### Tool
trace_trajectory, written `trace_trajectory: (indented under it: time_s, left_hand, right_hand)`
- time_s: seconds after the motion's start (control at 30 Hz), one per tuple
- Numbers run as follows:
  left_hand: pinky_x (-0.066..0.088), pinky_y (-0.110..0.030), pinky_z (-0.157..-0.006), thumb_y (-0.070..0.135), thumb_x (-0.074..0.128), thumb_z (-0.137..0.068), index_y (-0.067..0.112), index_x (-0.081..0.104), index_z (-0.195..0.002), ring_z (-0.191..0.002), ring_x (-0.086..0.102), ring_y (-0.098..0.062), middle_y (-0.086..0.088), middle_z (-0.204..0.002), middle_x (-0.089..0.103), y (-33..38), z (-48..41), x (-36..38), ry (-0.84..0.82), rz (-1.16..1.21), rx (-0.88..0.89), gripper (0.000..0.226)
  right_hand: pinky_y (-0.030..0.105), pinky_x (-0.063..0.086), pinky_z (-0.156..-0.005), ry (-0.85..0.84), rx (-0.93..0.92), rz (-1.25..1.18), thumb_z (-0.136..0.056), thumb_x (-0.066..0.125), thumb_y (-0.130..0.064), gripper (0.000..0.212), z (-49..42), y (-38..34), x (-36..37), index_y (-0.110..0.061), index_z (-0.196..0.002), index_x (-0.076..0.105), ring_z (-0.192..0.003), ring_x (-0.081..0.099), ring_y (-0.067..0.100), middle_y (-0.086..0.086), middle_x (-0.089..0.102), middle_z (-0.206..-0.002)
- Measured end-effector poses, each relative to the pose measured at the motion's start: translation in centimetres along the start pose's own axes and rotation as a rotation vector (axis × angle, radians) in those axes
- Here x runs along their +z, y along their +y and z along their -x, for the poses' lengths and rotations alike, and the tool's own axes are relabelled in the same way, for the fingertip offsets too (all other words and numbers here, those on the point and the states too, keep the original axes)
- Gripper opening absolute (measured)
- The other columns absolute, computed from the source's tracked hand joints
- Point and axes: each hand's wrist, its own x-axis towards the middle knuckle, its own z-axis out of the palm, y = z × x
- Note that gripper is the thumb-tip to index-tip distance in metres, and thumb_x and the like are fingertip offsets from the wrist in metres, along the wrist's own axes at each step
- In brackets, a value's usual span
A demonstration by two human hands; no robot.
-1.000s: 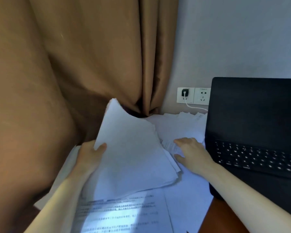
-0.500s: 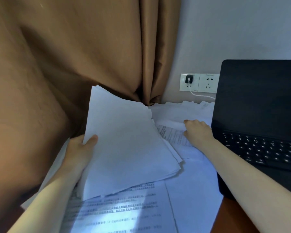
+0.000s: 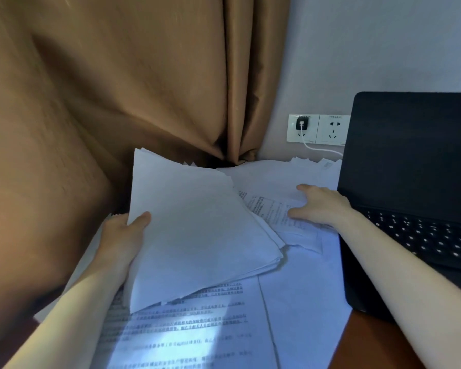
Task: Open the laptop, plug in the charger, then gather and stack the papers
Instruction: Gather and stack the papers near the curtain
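My left hand (image 3: 123,235) grips a thick sheaf of white papers (image 3: 197,230) by its left edge, thumb on top, the sheaf tilted up off the desk. My right hand (image 3: 320,206) lies on a printed sheet (image 3: 272,213) beside the laptop, its fingers spread flat over the loose papers at the back (image 3: 277,174). More printed sheets (image 3: 186,331) lie flat under the sheaf near me. The black laptop (image 3: 415,161) stands open at the right with a dark screen. A black charger plug (image 3: 301,123) sits in the wall socket, and its white cable (image 3: 320,149) runs behind the laptop.
A brown curtain (image 3: 104,102) hangs along the left and back, close to the papers. A second wall socket (image 3: 333,129) is free beside the plugged one. The reddish-brown desk (image 3: 367,344) shows at the lower right.
My right hand has slid back and to the right over the loose sheets toward the laptop. The sheaf in my left hand has lifted and shifted slightly left.
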Motion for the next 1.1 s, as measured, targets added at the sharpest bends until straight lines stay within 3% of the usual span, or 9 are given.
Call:
trace_trajectory:
  time_s: [0.27,0.37,0.5,0.63,0.73,0.8,0.9,1.0,1.1]
  left_hand:
    - [0.047,-0.034,-0.075,0.019,0.054,-0.095,0.021,0.057,-0.072,-0.072,0.060,-0.025,-0.004,-0.080,0.062,-0.1,0.2,-0.2,-0.016,0.006,-0.006,0.023]
    - [0.045,-0.032,-0.074,0.018,0.054,-0.095,0.021,0.055,-0.071,-0.069,0.057,-0.022,-0.001,-0.076,0.060,-0.2,0.0,0.0,0.011,0.022,-0.008,0.024]
    - [0.041,-0.028,-0.071,0.014,0.054,-0.095,0.015,0.057,-0.073,-0.066,0.053,-0.017,0.002,-0.074,0.056,-0.4,-0.3,0.2,0.054,0.049,0.001,0.022]
    - [0.035,-0.023,-0.056,0.012,0.052,-0.095,0.009,0.058,-0.087,-0.064,0.049,-0.012,0.003,-0.073,0.052,-0.5,-0.3,0.3,0.041,-0.001,0.043,0.010]
    - [0.036,-0.025,-0.058,0.009,0.052,-0.095,0.006,0.059,-0.087,-0.064,0.051,-0.012,-0.004,-0.077,0.056,-0.8,-0.6,0.2,0.016,-0.037,0.029,0.011]
    - [0.037,-0.023,-0.057,0.008,0.052,-0.095,0.003,0.061,-0.089,-0.063,0.053,-0.013,-0.006,-0.079,0.059,-0.9,-0.6,0.1,-0.015,-0.041,0.016,0.012]
    - [0.040,-0.024,-0.060,0.010,0.051,-0.096,0.003,0.062,-0.097,-0.066,0.054,-0.015,-0.006,-0.081,0.061,-0.7,-0.6,0.2,-0.068,-0.063,0.006,0.014]
    - [0.040,-0.024,-0.064,0.014,0.049,-0.097,0.000,0.062,-0.108,-0.067,0.054,-0.014,-0.008,-0.091,0.061,-0.7,-0.7,0.2,-0.098,-0.098,0.018,0.022]
    - [0.039,-0.020,-0.056,0.015,0.049,-0.097,-0.001,0.062,-0.111,-0.068,0.055,-0.012,-0.007,-0.089,0.061,-1.0,-0.8,0.2,-0.125,-0.135,0.028,0.024]
  right_hand:
    - [0.026,0.037,-0.061,0.258,-0.014,0.309,-0.092,0.053,-0.010,0.010,-1.1,-0.5,1.3,-0.013,-0.100,0.058,-0.093,0.059,0.029,0.009,0.062,-0.104]
    - [0.023,0.023,-0.048,0.491,0.042,0.114,-0.090,0.050,-0.002,0.018,-1.1,0.0,1.5,-0.012,-0.076,0.050,-0.065,0.046,0.026,0.005,0.056,-0.075]
    - [0.030,0.028,-0.053,0.679,-0.097,-0.103,-0.097,0.044,-0.014,0.026,0.3,-1.7,0.5,-0.007,-0.074,0.053,-0.060,0.044,0.030,0.006,0.044,-0.063]
    - [0.028,0.019,-0.051,0.586,-0.195,-0.612,-0.091,0.049,-0.011,0.040,1.7,-4.8,-2.7,-0.015,-0.057,0.028,-0.055,0.028,0.020,0.004,0.026,-0.054]
    - [0.023,0.032,-0.051,0.363,-0.141,-1.156,-0.092,0.053,-0.010,0.028,3.9,-6.8,-6.0,-0.010,-0.065,0.048,-0.057,0.040,0.017,0.007,0.044,-0.062]
    - [0.031,0.050,-0.072,0.109,-0.118,-1.426,-0.094,0.055,-0.013,0.017,5.1,-7.2,-6.4,-0.013,-0.079,0.061,-0.073,0.061,0.018,0.003,0.065,-0.081]
    - [0.031,0.051,-0.077,-0.080,-0.047,-1.527,-0.095,0.053,-0.010,0.010,5.6,-6.8,-5.0,-0.012,-0.090,0.061,-0.079,0.063,0.017,0.003,0.067,-0.088]
    - [0.015,0.039,-0.040,-0.045,0.068,-1.643,-0.097,0.049,-0.006,0.009,5.4,-5.9,-4.4,-0.005,-0.093,0.057,-0.047,0.051,0.008,0.007,0.057,-0.076]
    - [0.016,0.038,-0.039,0.029,0.060,-1.317,-0.097,0.049,-0.009,0.013,5.4,-4.5,-3.4,-0.014,-0.104,0.059,-0.057,0.054,0.007,0.003,0.060,-0.087]
